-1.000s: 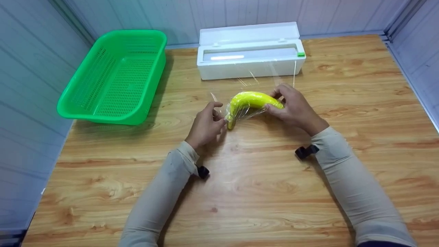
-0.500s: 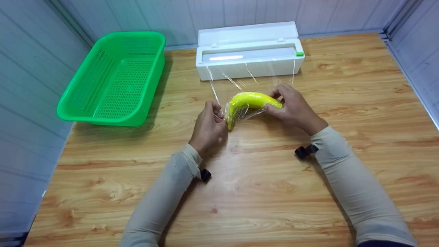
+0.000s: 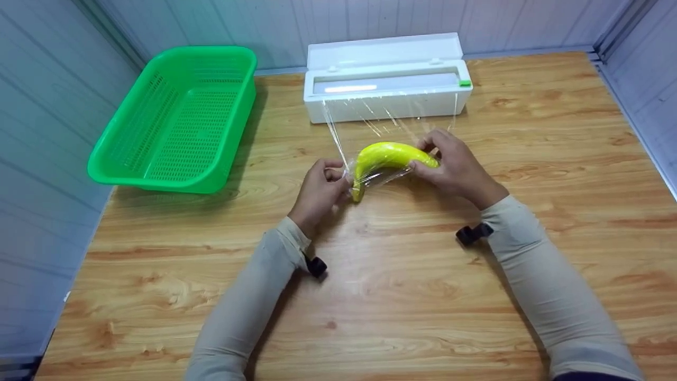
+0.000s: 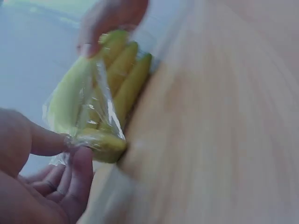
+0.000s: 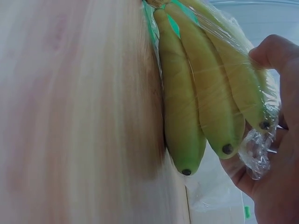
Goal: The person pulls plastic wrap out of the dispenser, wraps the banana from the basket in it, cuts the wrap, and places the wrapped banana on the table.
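Note:
A bunch of bananas (image 3: 391, 153) stands on its edge on the table, with clear cling film (image 5: 210, 70) drawn over it. Several fruits with dark tips show in the right wrist view. My right hand (image 3: 455, 169) grips the tip end, thumb on the near side and fingers behind, with crumpled film by the palm. At the stem end my left hand (image 3: 320, 193) pinches gathered film between thumb and forefinger, as the left wrist view shows. From there a sheet of film runs back to the white cling film dispenser (image 3: 391, 108), whose lid is up.
A green plastic basket (image 3: 222, 182) stands at the back left of the wooden table (image 3: 381, 296). A green cutter slider (image 3: 464, 83) sits at the right end of the dispenser. Pale panel walls (image 3: 254, 32) bound the table behind and on both sides.
My left hand has shifted slightly around the stem end and now pinches the film there. The film's left edge has drawn taut toward that hand. My right hand keeps its hold.

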Tool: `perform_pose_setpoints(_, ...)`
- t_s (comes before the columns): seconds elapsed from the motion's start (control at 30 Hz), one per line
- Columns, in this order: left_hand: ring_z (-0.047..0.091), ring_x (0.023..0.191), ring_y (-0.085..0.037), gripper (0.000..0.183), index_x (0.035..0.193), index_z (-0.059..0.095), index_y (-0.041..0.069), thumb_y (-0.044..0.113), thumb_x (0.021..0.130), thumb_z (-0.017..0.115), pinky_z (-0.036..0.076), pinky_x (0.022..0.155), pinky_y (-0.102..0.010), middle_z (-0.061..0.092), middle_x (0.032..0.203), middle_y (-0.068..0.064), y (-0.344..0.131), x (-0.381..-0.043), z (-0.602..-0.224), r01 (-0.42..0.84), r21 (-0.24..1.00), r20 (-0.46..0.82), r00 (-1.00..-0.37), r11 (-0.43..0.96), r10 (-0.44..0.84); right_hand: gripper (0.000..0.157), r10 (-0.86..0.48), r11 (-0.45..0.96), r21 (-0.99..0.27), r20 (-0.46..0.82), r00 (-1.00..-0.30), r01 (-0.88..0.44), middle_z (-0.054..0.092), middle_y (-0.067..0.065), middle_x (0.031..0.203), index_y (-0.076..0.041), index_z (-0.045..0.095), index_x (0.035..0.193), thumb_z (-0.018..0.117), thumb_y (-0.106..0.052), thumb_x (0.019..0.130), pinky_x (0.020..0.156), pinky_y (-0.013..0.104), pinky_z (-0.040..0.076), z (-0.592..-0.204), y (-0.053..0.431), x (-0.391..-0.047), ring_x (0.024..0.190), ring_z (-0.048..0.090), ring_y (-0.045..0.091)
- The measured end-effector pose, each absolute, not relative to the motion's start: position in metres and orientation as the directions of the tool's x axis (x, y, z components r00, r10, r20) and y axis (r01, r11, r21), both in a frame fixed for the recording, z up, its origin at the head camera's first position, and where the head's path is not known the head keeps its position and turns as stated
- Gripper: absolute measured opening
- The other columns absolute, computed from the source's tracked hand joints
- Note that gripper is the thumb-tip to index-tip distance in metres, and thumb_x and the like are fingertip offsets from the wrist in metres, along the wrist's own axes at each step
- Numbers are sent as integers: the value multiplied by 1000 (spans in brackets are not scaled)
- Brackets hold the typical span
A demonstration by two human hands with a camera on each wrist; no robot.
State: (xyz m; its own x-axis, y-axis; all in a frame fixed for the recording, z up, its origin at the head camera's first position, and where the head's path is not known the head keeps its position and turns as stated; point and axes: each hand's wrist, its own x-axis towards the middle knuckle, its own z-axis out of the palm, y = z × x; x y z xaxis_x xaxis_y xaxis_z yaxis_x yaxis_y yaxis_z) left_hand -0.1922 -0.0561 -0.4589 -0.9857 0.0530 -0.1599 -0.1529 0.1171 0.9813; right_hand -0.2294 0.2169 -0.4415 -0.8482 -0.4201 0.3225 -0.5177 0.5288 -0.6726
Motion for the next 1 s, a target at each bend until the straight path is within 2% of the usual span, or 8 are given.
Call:
perform_pose_setpoints(0.07,58,62,-18,27,105,52,2,2,82,65,49,55,-28,60,86,-13,-57,-194,-461,-231,971,-234,-971,64,39,31,-420,522,-679,322,-849,-516,51,-1,94,-9,53,95,69,-30,79,70,32,43,-442,217,-229,89,50,15)
perform_pose_setpoints(0.13,58,59,-17,21,97,53,1,3,81,66,49,51,-27,59,85,-12,-58,-195,-463,-240,969,-242,-970,53,28,30,-419,519,-685,319,-850,-512,51,-1,94,-9,53,95,69,-29,79,70,32,43,-442,217,-229,89,50,15)
perform_pose_setpoints(0.37,58,60,-15,8,80,61,5,7,79,69,48,49,-25,61,77,-8,-58,-194,-465,-97,979,-97,-995,180,-11,29,-413,520,-688,316,-854,-506,51,-1,93,-10,53,94,69,-29,79,70,33,42,-442,217,-229,89,50,15)
perform_pose_setpoints(0.53,59,67,-12,8,84,72,8,14,82,67,48,56,-24,65,76,-3,-58,-190,-460,-35,936,-36,-999,350,-2,28,-409,533,-680,313,-857,-502,51,-1,93,-10,53,95,68,-30,80,71,32,42,-442,216,-229,90,50,15)
perform_pose_setpoints(0.67,61,77,-10,18,98,71,9,19,84,65,48,65,-22,61,91,-1,-58,-186,-452,7,876,-47,-994,481,101,29,-410,530,-684,311,-857,-501,51,-2,93,-10,53,95,67,-31,81,71,32,42,-441,216,-229,90,50,15)
perform_pose_setpoints(0.77,61,84,-10,24,106,68,9,13,82,65,48,72,-21,57,98,-2,-60,-184,-448,64,839,-47,-981,540,188,29,-411,525,-688,310,-857,-501,51,-2,94,-11,53,95,67,-31,81,71,32,41,-440,217,-229,90,50,15)
perform_pose_setpoints(0.9,61,84,-10,22,101,70,10,2,81,63,48,74,-24,66,91,0,-63,-185,-447,97,832,-29,-976,546,218,29,-412,516,-695,311,-856,-501,52,-2,94,-11,54,96,67,-31,81,71,33,41,-441,217,-229,90,50,15)
perform_pose_setpoints(1.0,61,82,-9,18,92,73,12,2,81,64,48,73,-25,68,85,4,-66,-186,-448,67,839,-43,-981,540,188,30,-414,511,-702,305,-858,-496,52,-2,95,-11,54,96,68,-32,80,72,32,42,-441,217,-229,90,50,15)
